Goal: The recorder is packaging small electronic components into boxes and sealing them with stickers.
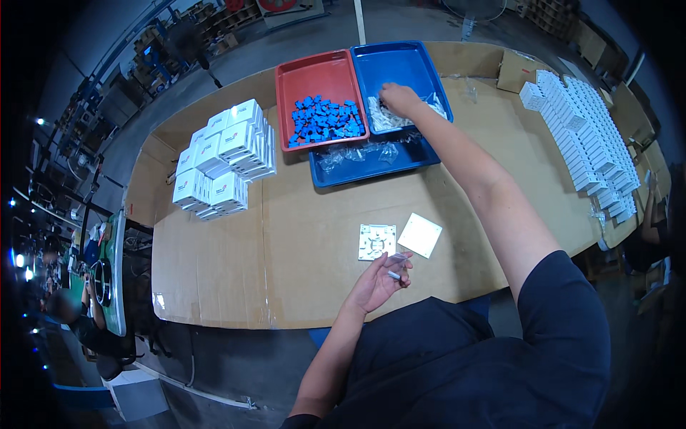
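Observation:
My left hand (379,282) is near the front edge of the table, its fingers curled round a small clear plastic bag (401,262). A short whitish piece (394,275) shows at its fingers. Just beyond it lie a white square plate with a moulded inside (376,242) and a plain white square cover (420,235). My right arm reaches far across to the upper blue tray (389,56). There my right hand (400,100) bends its fingers down among small white packets (386,118); the fingertips are partly hidden, so what they pinch cannot be made out.
A red tray (314,68) of small blue parts (325,120) stands left of the upper blue tray. Another blue tray (379,169) sits nearer, with clear plastic on it. White boxes (225,157) are stacked at left; rows of white pieces (589,143) fill the right side.

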Available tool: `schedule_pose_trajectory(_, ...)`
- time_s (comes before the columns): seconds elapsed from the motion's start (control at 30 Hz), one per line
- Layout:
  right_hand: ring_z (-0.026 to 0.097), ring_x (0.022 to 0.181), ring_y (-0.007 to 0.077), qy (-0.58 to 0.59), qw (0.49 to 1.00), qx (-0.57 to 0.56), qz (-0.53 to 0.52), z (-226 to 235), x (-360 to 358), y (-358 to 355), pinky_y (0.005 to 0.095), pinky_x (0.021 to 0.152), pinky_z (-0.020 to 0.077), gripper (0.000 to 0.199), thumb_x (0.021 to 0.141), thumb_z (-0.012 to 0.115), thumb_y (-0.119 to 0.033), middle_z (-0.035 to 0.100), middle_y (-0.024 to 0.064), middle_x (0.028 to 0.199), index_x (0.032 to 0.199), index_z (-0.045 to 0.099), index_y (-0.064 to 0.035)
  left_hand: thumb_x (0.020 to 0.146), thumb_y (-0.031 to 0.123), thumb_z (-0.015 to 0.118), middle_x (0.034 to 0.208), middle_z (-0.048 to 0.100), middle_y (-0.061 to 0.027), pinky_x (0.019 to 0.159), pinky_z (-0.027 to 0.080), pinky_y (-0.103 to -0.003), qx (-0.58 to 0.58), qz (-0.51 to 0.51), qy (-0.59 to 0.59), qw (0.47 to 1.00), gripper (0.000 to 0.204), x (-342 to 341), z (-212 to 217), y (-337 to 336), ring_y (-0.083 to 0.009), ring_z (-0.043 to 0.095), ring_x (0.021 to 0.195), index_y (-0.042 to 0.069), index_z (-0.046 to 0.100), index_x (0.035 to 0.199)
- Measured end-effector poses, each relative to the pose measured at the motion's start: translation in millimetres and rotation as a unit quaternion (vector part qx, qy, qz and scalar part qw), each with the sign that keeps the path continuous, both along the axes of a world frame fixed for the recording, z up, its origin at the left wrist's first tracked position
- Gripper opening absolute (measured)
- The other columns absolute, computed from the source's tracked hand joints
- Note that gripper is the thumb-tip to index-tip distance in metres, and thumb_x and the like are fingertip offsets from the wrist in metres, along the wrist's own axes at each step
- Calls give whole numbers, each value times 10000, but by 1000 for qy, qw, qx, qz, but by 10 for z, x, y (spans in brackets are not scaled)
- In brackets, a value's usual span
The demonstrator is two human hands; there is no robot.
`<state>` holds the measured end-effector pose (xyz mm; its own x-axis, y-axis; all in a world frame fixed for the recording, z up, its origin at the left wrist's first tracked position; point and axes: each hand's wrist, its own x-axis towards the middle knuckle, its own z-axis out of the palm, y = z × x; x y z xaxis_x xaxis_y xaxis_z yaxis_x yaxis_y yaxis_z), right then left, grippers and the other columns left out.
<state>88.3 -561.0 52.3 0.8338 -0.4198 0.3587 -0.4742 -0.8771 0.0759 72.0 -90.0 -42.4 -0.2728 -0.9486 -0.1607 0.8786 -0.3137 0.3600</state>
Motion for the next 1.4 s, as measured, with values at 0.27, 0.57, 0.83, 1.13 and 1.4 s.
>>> schedule_pose_trajectory(0.27,626,820,105,-433,669,603,40,550,-217,413,309,701,512,217,984,742,-240,778,28,1056,1118,750,-70,1125,451,422,1190,668,-108,945,504,-386,1,6,8,1000,614,1,-11,20,-202,644,933,-45,514,1474)
schedule_pose_trajectory(0.57,589,736,53,-417,678,603,51,471,-1102,1622,220,621,464,187,970,740,-110,740,25,967,1131,749,-17,1122,418,450,1243,680,-111,956,538,-440,-18,67,109,992,548,-53,349,-21,-267,664,995,31,495,1508)
schedule_pose_trajectory(0.83,599,710,59,-316,679,663,-3,225,-1602,2785,232,627,470,171,951,756,-73,738,30,928,1103,736,5,1113,425,491,1263,675,-81,933,550,-370,69,122,60,988,500,-46,766,-78,-214,651,1028,56,562,1444)
schedule_pose_trajectory(1.13,652,858,86,-160,752,616,171,360,-1729,2853,241,721,518,144,900,767,-49,739,22,955,1039,771,-11,1128,428,457,1340,683,-129,954,572,-405,79,88,2,993,477,-142,736,-57,-258,686,1114,70,555,1427)
schedule_pose_trajectory(1.4,686,882,154,-3,729,650,215,495,-1604,2805,284,740,582,105,915,760,-86,719,95,1163,975,775,-2,1134,400,455,1326,684,-151,955,579,-411,62,73,-44,994,447,-160,655,-7,-262,691,1122,73,547,1424)
